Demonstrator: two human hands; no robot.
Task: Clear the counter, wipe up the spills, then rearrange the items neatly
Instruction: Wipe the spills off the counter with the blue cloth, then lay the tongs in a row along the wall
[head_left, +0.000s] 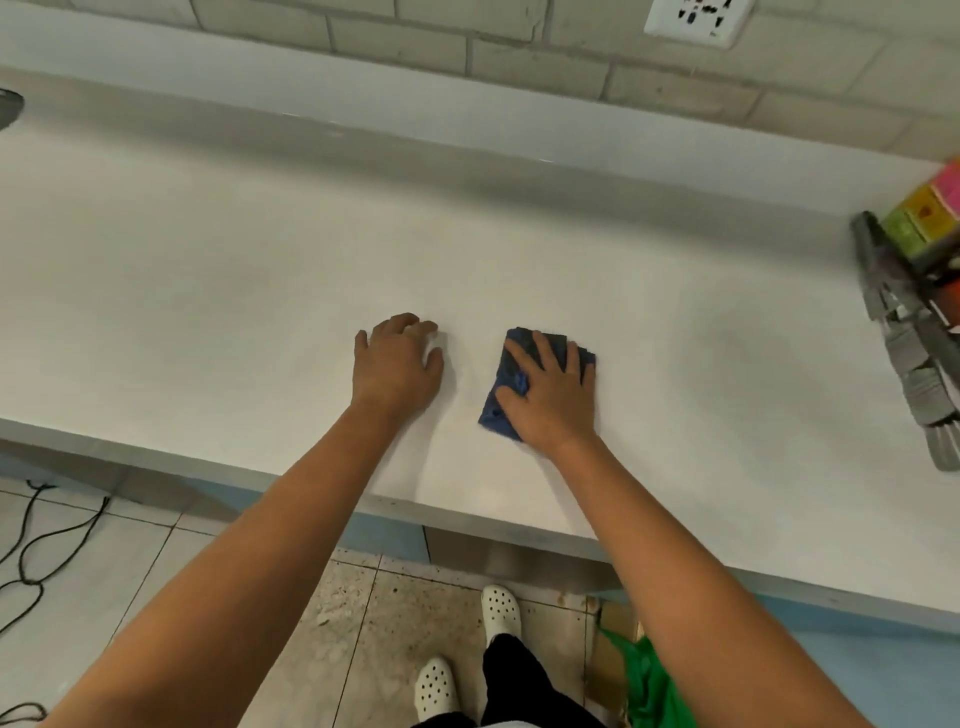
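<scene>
From the head view, the right hand (553, 397) lies flat with fingers spread on a folded blue cloth (519, 382), pressing it onto the white counter (218, 291) near the front edge. Just beside it, the left hand (397, 366) rests on the bare counter, fingers loosely curled, holding nothing. A gray rack (904, 332) with colorful boxes (922, 218) sits way off at the right edge.

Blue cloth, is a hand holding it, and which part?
The right hand presses flat on the blue cloth, covering its middle, not gripping it. The left hand holds nothing.

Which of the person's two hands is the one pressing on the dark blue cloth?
The right hand, fingers spread flat over the folded dark blue cloth. The left hand rests on the bare white counter.
</scene>
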